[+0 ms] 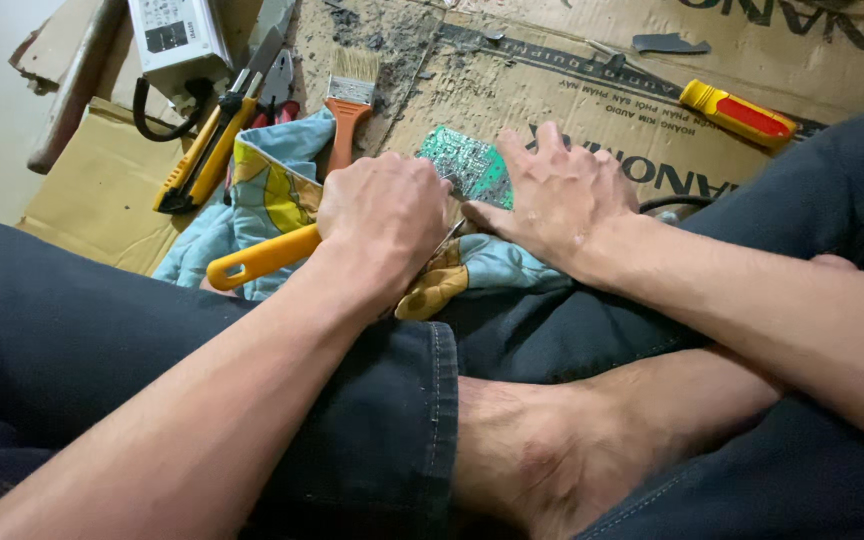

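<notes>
Head view, centre of frame: the left hand (384, 218) is curling shut around a yellow-handled tool (262, 258), its tip hidden under the fist. The right hand (557, 195) is spreading its fingers flat, pinning a green circuit board (467, 165) against the patterned cloth (272, 190), likely to steady it. Upper left, a paintbrush (349, 95) and utility knife (207, 150) are lying on the cardboard (592, 110) within reach.

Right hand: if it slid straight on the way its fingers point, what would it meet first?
The right hand points up and left over the green circuit board; beyond it, probably the paintbrush, though depth is unclear.
</notes>
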